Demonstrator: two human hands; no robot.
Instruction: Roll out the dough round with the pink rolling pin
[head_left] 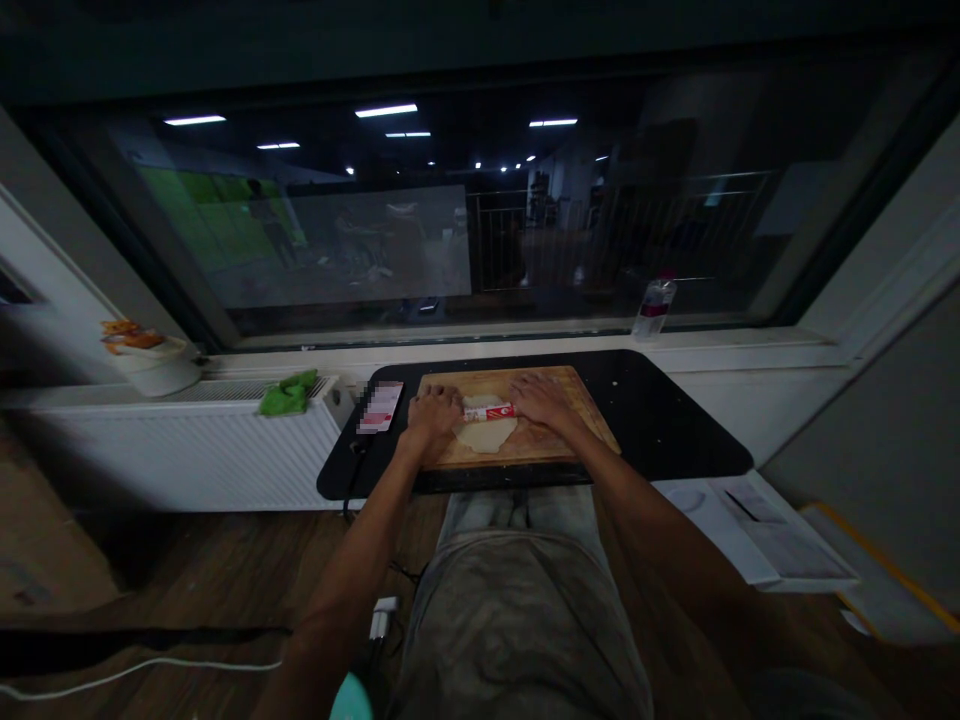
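1. Two bare hands are set on a red-and-white cylinder (489,411), which lies crosswise over a flat, pale round of dough (486,436).
2. The left hand (433,410) is curled over the cylinder's left end, with the knuckles raised and the fingers folded down around it.
3. The right hand (541,398) is laid palm down on the right end, with the fingers stretched flat and held close together.
4. Only the short middle of the cylinder is seen between the hands. Its surface is smooth and glossy, with a printed label that is too small to be read.
5. The dough is spread on a rectangular wooden cutting board (480,383) with a warm, visible grain, near its front edge.
6. The board is carried by a black table (660,420) with rounded corners, whose matt top is dotted with pale specks.
7. A flat red-and-white rectangular object (380,406), blurred out, is placed just beside the board on the left.
8. A crumpled green cloth (288,394) is draped on a ribbed white radiator (187,450).
9. A clear plastic water bottle (655,306) is stood upright on the windowsill (750,345), well apart from the hands.
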